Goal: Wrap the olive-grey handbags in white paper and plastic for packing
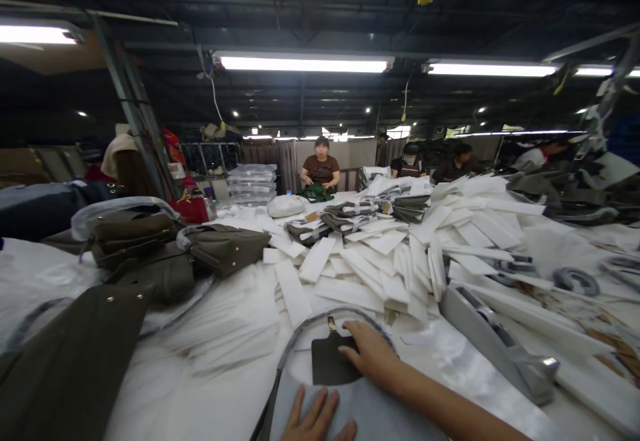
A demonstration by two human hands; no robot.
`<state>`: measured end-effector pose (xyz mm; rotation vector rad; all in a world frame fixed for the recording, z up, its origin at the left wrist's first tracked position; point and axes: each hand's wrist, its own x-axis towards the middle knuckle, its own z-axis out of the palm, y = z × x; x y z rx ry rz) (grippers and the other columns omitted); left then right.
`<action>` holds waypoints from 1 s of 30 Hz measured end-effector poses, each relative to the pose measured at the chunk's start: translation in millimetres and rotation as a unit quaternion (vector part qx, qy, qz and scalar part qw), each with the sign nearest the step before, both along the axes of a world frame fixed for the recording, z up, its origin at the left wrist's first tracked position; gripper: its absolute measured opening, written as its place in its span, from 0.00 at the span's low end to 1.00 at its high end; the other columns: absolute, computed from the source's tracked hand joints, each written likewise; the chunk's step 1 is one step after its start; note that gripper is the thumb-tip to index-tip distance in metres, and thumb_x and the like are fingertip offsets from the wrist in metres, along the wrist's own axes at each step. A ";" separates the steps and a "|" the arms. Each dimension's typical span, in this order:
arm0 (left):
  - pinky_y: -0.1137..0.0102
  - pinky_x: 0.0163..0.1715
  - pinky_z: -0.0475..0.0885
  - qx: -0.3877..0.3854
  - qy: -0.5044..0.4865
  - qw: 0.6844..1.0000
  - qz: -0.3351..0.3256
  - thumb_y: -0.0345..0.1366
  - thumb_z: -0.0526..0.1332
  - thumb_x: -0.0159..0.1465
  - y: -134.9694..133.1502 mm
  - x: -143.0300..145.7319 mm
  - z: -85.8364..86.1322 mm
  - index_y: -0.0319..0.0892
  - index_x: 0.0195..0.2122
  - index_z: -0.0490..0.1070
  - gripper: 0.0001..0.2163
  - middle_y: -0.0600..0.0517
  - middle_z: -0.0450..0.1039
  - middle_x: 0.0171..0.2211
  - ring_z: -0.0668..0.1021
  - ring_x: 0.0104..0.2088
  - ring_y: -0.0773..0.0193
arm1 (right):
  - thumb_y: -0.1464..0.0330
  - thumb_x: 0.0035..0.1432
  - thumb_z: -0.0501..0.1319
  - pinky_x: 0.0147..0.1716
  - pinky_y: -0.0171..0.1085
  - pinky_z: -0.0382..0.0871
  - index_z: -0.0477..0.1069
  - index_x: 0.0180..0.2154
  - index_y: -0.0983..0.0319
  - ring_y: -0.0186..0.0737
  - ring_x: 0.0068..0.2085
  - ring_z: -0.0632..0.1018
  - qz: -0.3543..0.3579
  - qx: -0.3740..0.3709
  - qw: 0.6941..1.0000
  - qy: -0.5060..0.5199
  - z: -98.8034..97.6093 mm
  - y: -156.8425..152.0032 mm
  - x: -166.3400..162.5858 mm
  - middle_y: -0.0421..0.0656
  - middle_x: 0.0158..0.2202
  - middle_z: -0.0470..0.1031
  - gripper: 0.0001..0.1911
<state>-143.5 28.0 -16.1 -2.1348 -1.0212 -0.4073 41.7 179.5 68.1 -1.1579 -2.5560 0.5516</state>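
A pale grey handbag (350, 414) lies flat on the white table in front of me, its curved handle (305, 334) arching over the top. My left hand (315, 421) rests flat on the bag's front at the bottom edge of the view, fingers spread. My right hand (373, 354) reaches in from the right and its fingers curl over the dark flap tab (327, 364) with a small gold clasp (331, 324) at its top.
A heap of white foam strips (380, 261) fills the table's middle. Olive handbags (175, 247) lie at the left, a grey strap with a metal clip (500, 347) at the right. Several seated people (320, 167) work at the far end.
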 end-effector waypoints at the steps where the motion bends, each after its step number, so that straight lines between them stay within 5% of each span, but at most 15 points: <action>1: 0.61 0.65 0.59 -0.018 0.001 1.000 0.008 0.47 0.54 0.72 -2.7 -0.5 3.1 0.61 0.65 0.61 0.20 0.55 0.78 0.53 0.79 0.51 0.62 | 0.65 0.59 0.64 0.55 0.44 0.66 0.70 0.57 0.64 0.52 0.54 0.75 -0.007 -0.014 1.000 0.004 -0.5 5.3 -6.8 0.53 0.53 0.76 0.24; 7: 0.44 0.64 0.56 -0.298 -0.103 0.947 0.055 0.60 0.50 0.68 -34.9 12.3 40.9 0.59 0.71 0.45 0.33 0.44 0.55 0.69 0.65 0.66 0.46 | 0.63 0.57 0.66 0.48 0.41 0.70 0.72 0.56 0.60 0.49 0.48 0.80 -0.011 -0.061 0.998 -0.003 -6.1 31.7 -29.1 0.45 0.46 0.82 0.25; 10: 0.39 0.64 0.51 -0.365 -0.146 0.917 0.067 0.59 0.49 0.69 -41.1 18.1 55.4 0.59 0.70 0.49 0.30 0.44 0.52 0.70 0.60 0.68 0.44 | 0.64 0.59 0.64 0.55 0.45 0.66 0.75 0.51 0.61 0.52 0.55 0.76 -0.013 -0.061 0.998 0.006 -6.7 37.6 -32.9 0.49 0.52 0.78 0.19; 16: 0.38 0.64 0.50 -0.378 -0.167 0.908 0.066 0.59 0.50 0.68 -40.8 21.5 59.9 0.55 0.68 0.56 0.30 0.42 0.54 0.70 0.61 0.67 0.43 | 0.67 0.58 0.66 0.49 0.41 0.71 0.77 0.40 0.62 0.45 0.45 0.80 0.034 -0.121 0.990 0.058 -5.3 38.9 -34.5 0.47 0.43 0.82 0.08; 20: 0.40 0.64 0.50 -0.360 -0.166 0.916 0.066 0.59 0.51 0.68 -41.5 21.5 59.5 0.55 0.67 0.57 0.29 0.43 0.56 0.69 0.61 0.67 0.44 | 0.65 0.62 0.64 0.40 0.41 0.76 0.70 0.53 0.65 0.44 0.38 0.82 0.042 -0.176 0.977 0.113 3.7 31.9 -27.7 0.49 0.40 0.83 0.19; 24: 0.41 0.65 0.50 -0.361 -0.175 0.914 0.068 0.59 0.52 0.68 -41.6 21.8 60.9 0.54 0.67 0.58 0.29 0.43 0.57 0.68 0.61 0.67 0.45 | 0.65 0.62 0.64 0.48 0.45 0.75 0.69 0.57 0.63 0.46 0.45 0.82 0.085 -0.207 0.962 0.154 17.1 7.9 -13.6 0.46 0.45 0.82 0.23; 27: 0.41 0.65 0.48 -0.370 -0.190 0.907 0.066 0.59 0.51 0.68 -41.4 22.1 63.2 0.54 0.67 0.59 0.29 0.44 0.57 0.68 0.61 0.67 0.46 | 0.66 0.62 0.64 0.57 0.46 0.69 0.78 0.50 0.58 0.47 0.52 0.79 0.131 -0.182 0.960 0.168 19.1 -21.1 5.1 0.42 0.50 0.81 0.14; 30: 0.42 0.66 0.46 -0.378 -0.203 0.901 0.063 0.58 0.52 0.68 -41.5 23.3 65.7 0.53 0.65 0.61 0.28 0.45 0.60 0.66 0.62 0.66 0.48 | 0.66 0.65 0.62 0.55 0.45 0.71 0.79 0.48 0.56 0.45 0.51 0.79 0.174 -0.105 0.965 0.164 10.7 -47.2 26.9 0.42 0.49 0.81 0.12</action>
